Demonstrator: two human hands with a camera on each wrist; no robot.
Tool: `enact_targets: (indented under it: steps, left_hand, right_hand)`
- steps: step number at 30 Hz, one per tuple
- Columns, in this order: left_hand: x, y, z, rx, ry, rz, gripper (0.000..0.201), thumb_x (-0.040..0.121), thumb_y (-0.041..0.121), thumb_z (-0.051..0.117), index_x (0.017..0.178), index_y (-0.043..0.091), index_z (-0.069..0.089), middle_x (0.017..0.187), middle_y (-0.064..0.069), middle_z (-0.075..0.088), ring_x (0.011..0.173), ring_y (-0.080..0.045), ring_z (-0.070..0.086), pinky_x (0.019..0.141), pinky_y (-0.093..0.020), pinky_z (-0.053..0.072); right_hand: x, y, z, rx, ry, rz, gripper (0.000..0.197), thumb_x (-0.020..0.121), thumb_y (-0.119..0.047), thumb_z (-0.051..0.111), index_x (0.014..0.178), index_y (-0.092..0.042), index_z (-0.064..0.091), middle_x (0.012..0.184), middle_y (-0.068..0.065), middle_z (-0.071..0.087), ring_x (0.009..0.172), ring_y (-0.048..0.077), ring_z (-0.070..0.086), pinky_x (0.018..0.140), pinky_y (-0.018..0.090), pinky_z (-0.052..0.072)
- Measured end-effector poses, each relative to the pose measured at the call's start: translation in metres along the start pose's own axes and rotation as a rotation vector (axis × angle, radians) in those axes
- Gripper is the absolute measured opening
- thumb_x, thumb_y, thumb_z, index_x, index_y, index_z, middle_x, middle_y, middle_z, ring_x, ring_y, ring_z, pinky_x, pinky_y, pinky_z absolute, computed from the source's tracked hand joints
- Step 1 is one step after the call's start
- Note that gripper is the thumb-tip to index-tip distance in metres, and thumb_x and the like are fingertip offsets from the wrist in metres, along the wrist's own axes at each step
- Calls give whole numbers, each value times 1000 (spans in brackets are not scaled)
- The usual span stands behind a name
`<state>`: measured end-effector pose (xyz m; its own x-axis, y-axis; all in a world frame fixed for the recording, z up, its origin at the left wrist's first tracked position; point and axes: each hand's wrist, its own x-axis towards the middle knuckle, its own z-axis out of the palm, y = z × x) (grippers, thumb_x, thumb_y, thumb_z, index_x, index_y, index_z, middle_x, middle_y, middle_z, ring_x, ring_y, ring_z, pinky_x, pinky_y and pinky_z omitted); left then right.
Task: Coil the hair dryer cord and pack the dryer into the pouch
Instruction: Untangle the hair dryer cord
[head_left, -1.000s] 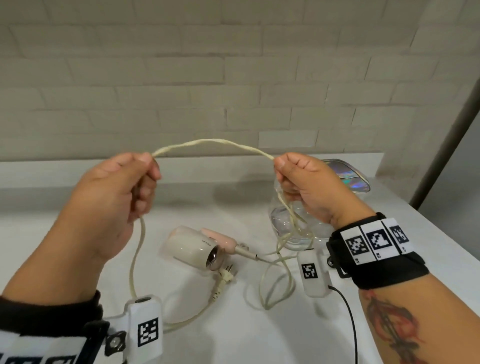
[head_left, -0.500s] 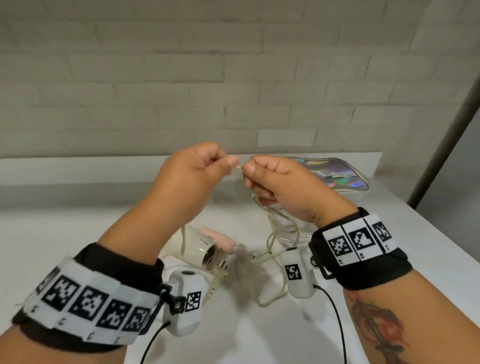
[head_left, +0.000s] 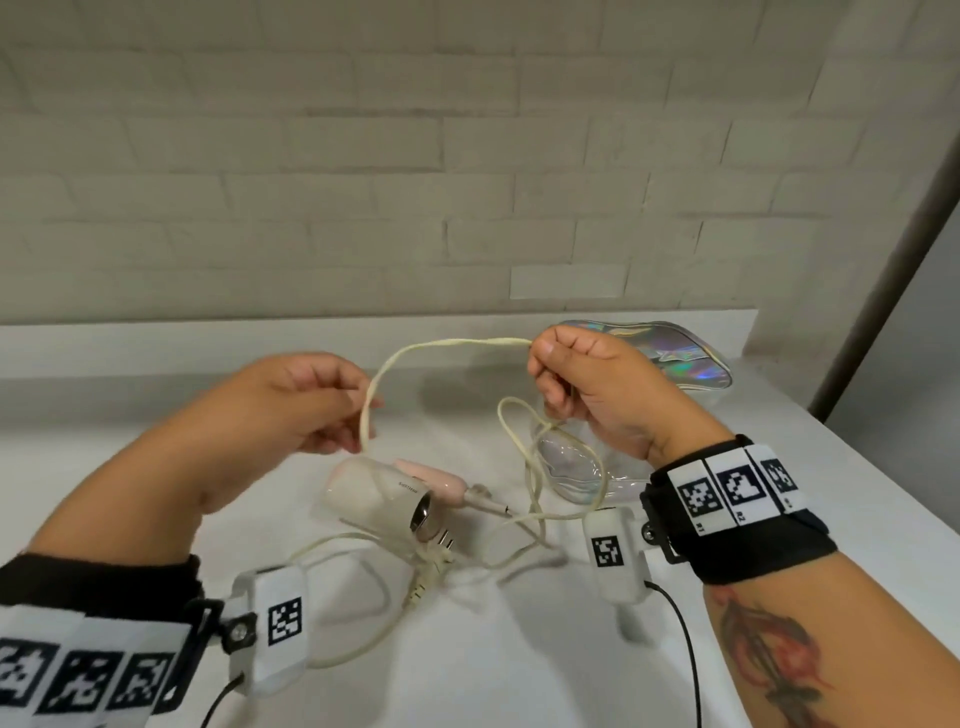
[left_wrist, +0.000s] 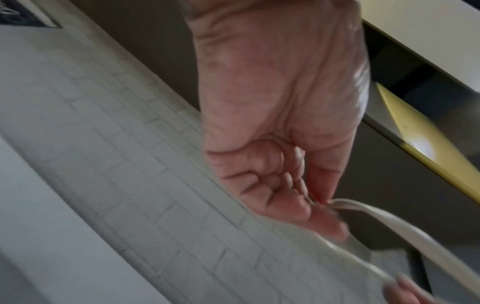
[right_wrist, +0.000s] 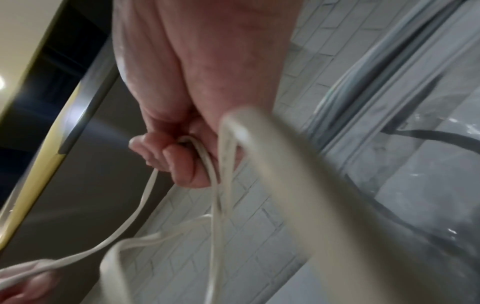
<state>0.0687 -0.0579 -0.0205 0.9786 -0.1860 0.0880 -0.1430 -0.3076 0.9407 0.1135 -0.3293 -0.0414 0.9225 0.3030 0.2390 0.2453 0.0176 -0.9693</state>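
The pouch (head_left: 670, 358) lies behind the dryer (head_left: 384, 493), soft and slick-looking. The dryer rests on the table (head_left: 519, 649), probably light and rigid; I would lift it by the barrel. Its cord (head_left: 447, 344) is limp, springy and light, arching above the dryer. My right hand (head_left: 597, 395) clamps the gathered loops; my left hand (head_left: 296, 400) pinches the next stretch.

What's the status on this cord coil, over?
Both hands grip cord. Dryer on counter, pouch behind. Slack loose, nothing blocking.
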Motion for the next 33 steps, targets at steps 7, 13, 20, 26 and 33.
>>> enact_targets:
  steps: [7, 13, 20, 26, 33]
  left_hand:
    - [5, 27, 35, 570, 243, 302, 65, 90, 13, 37, 152, 29, 23, 157, 17, 17, 145, 0, 10, 116, -20, 10]
    - [11, 58, 66, 879, 113, 395, 31, 96, 43, 40, 110, 25, 60, 109, 2, 66, 101, -23, 60, 86, -43, 48]
    - [18, 47, 47, 525, 283, 315, 27, 79, 47, 68, 68, 23, 63, 44, 9, 44, 40, -6, 35, 45, -24, 29]
    - [16, 32, 5, 30, 612, 450, 28, 83, 40, 63, 63, 22, 61, 44, 11, 40, 47, -6, 31, 47, -25, 26]
    - [6, 5, 12, 119, -112, 13, 7, 74, 23, 70, 79, 19, 72, 63, -3, 66, 57, -15, 61, 58, -24, 49]
  right_hand:
    - [-3, -24, 16, -298, -126, -47, 23, 97, -15, 44, 80, -8, 58, 50, -2, 49, 46, 9, 39, 48, 18, 34]
    - [-7, -42, 32, -550, -152, -140, 20, 94, -14, 47, 80, -8, 60, 55, -3, 49, 50, 8, 41, 55, 25, 37]
    - [-12, -31, 17, -522, -134, -152, 21, 92, -23, 56, 76, -10, 62, 55, 0, 41, 50, 9, 35, 49, 19, 32]
    - [-7, 3, -15, -504, 79, -98, 22, 92, -17, 54, 79, -3, 63, 56, 4, 42, 53, 13, 38, 53, 25, 34]
    - [-5, 0, -16, -483, 97, -129, 21, 93, -18, 53, 79, -7, 65, 52, -2, 43, 50, 11, 40, 53, 19, 37]
